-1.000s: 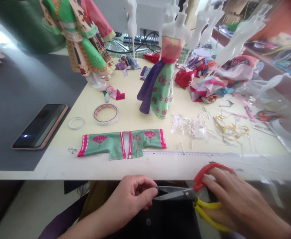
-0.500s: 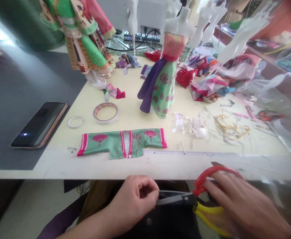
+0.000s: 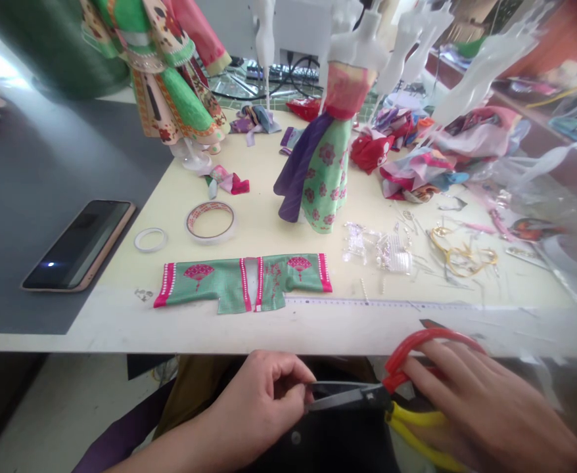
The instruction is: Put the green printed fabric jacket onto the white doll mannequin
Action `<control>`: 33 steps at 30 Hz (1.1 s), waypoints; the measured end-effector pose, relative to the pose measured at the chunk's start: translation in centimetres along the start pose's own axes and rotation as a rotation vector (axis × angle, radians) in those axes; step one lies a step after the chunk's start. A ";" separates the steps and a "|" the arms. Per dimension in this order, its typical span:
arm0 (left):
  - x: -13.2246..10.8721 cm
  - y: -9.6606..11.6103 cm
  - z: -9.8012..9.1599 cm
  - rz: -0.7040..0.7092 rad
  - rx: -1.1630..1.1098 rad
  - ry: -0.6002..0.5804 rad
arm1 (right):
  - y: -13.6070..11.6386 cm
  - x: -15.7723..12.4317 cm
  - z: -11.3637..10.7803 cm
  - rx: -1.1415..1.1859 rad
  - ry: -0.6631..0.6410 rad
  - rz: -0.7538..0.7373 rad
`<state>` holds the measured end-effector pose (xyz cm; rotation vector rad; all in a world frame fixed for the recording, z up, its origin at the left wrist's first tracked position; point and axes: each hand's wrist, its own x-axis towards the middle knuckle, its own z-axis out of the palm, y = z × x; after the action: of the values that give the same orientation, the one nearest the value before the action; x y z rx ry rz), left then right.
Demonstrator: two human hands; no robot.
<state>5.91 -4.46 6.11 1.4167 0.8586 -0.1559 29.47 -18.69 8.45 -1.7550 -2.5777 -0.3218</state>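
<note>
Below the table's front edge, my right hand grips scissors with a red and a yellow handle, blades pointing left and slightly apart. My left hand is pinched closed right at the blade tips; what it holds is too small to make out. A small green doll jacket with pink trim lies flat on the table just above my hands. Behind it stands a headless doll form in a green floral skirt with a purple panel.
A ruler lies along the front edge. Two tape rolls and a phone sit at the left. Fabric scraps, beads and gold wire clutter the right. A dressed doll stands at the back left.
The scissor blades closed a little and reopened near my left fingers. Both hands shifted slightly lower. The table objects stay put.
</note>
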 end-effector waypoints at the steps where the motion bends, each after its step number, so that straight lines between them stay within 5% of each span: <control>1: 0.0 0.0 -0.1 0.003 0.002 -0.002 | 0.0 0.0 0.0 -0.002 -0.005 -0.001; 27: 0.1 -0.2 -0.2 0.000 0.005 -0.020 | 0.0 0.1 0.0 0.017 -0.042 0.024; 33: 0.0 -0.3 -0.7 -0.014 -0.144 -0.082 | 0.2 -0.2 0.1 0.022 -0.064 0.027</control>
<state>5.46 -3.92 5.95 1.2618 0.7967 -0.1585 29.75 -18.82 8.32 -1.8209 -2.5866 -0.2396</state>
